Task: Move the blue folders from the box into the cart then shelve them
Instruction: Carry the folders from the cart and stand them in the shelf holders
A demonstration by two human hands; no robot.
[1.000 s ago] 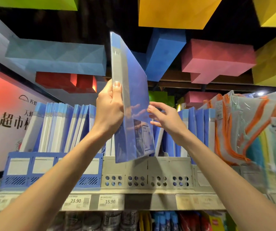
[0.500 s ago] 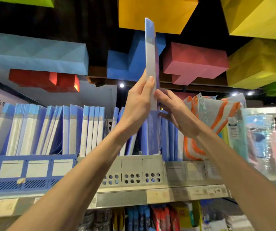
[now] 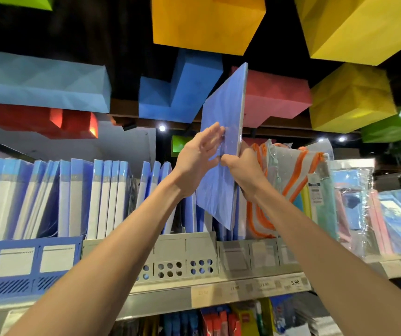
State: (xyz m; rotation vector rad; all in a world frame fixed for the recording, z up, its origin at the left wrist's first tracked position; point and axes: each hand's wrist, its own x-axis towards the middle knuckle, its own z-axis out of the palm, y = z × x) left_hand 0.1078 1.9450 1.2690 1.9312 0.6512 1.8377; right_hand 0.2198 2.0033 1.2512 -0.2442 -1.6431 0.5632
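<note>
Tipping away from the upright, edge-on pose of half a second ago, the blue folder (image 3: 223, 105) now shows us its broad face and leans to the right, its lower corner down among the shelved folders (image 3: 107, 197) in the grey rack (image 3: 170, 248). Our right hand (image 3: 245, 170) pinches its edge, thumb in front and fingers behind; our left hand (image 3: 196, 161) lies flat-fingered against the face, gripping nothing. We judge this one nearly shelved: it needs straightening and pushing down.

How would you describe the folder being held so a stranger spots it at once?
Find the grey rack left of the orange-striped pouches. Over its right end a blue folder tilts, left hand flat on it, right hand gripping it. Only it rises above the row.
</note>
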